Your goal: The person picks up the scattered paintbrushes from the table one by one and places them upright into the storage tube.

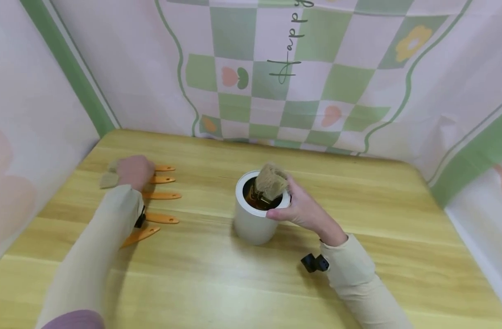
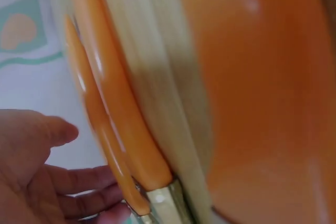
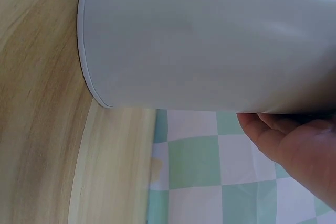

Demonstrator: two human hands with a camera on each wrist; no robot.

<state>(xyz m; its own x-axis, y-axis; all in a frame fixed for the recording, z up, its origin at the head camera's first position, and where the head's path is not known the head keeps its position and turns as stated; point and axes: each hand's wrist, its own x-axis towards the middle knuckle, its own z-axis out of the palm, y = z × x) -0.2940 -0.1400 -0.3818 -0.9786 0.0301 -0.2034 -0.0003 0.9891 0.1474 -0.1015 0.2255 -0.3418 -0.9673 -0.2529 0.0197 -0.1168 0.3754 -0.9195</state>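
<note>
My left hand is at the far end of a row of orange-handled paintbrushes on the table's left side. In the left wrist view, its fingers lie at the metal ferrule end of one paintbrush, with the thumb apart from the handle. My right hand holds the rim of a white cylindrical container, thumb on the near side and fingers around the right. Tan bristles of paintbrushes stick up out of that container. The right wrist view shows the container's smooth side upright on the table.
The wooden table has its back edge against a checked curtain. Further curtain panels hang at the left and right. Several brush handles lie apart from one another, pointing right; the nearest handle is angled.
</note>
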